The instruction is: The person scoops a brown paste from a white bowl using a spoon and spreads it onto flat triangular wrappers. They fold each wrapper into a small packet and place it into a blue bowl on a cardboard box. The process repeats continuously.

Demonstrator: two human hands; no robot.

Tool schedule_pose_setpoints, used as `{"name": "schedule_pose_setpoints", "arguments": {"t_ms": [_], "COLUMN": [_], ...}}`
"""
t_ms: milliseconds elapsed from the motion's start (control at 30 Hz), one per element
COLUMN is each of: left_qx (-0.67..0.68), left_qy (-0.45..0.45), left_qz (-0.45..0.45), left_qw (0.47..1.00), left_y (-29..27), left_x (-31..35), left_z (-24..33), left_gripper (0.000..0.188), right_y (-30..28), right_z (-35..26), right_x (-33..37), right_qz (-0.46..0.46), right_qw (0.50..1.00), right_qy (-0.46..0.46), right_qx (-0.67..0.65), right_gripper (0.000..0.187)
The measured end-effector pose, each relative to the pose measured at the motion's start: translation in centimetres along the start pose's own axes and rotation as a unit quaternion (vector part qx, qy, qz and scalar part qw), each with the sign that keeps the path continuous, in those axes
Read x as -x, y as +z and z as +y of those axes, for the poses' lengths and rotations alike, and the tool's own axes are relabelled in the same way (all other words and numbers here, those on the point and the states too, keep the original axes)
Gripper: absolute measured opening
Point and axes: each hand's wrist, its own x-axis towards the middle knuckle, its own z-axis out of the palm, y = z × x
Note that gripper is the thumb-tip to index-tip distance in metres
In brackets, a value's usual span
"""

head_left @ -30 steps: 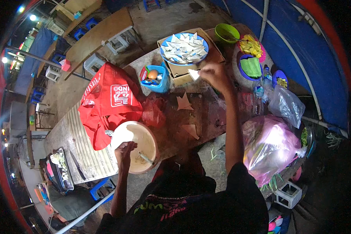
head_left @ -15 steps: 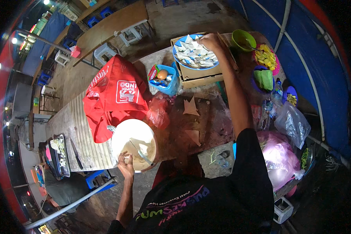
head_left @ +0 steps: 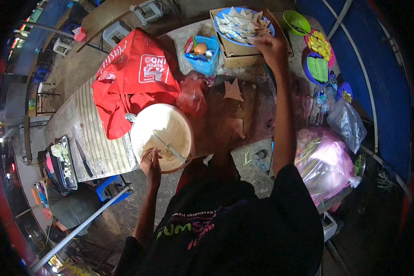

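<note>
My left hand is at the near left rim of a round white tub, its fingers drawn together; what they hold, if anything, is hidden. Pale batter-like paste coats the tub's bottom, and a light-handled utensil leans inside. Far to the right, my right hand is at the near right rim of a blue plate heaped with pale, pointed wrapper pieces. Its fingers are bent together over the edge; I cannot see what is between them. Two loose wrapper pieces, one star-shaped and one nearer, lie on the dark tabletop.
A red bag stands behind the tub, beside a small red plastic bag and a blue container with an egg. Cardboard supports the plate. Bowls, bottles and plastic bags crowd the right; a knife lies left.
My right hand has drawn back from over the heaped pieces to the plate's near right rim. My left hand stays at the tub. The whole view has shifted, moving the table upward.
</note>
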Motion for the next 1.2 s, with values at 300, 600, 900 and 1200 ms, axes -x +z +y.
{"name": "schedule_pose_setpoints", "arguments": {"t_ms": [300, 600, 900, 1200], "left_qx": [0.079, 0.271, 0.422, 0.479], "left_qy": [-0.012, 0.007, -0.062, -0.076], "left_qz": [-0.079, -0.186, -0.31, -0.178], "left_qw": [0.994, 0.944, 0.85, 0.856], "left_y": [-0.4, -1.8, -6.1, -8.1], "left_x": [-0.2, -3.0, -5.4, -5.4], "left_z": [-1.2, -2.1, -1.0, -9.0], "left_gripper": [0.03, 0.028, 0.024, 0.027], "right_y": [4.6, 6.1, 15.8, 19.7], "right_z": [-8.7, -11.1, -28.7, -28.5], "right_x": [25.1, 24.6, 20.2, 23.2], "right_qz": [-0.125, -0.058, -0.298, -0.484], "right_qw": [0.906, 0.895, 0.932, 0.818], "right_qy": [0.346, 0.367, 0.173, 0.229], "right_qx": [0.207, 0.248, -0.112, 0.21], "right_gripper": [0.041, 0.031, 0.014, 0.03]}}
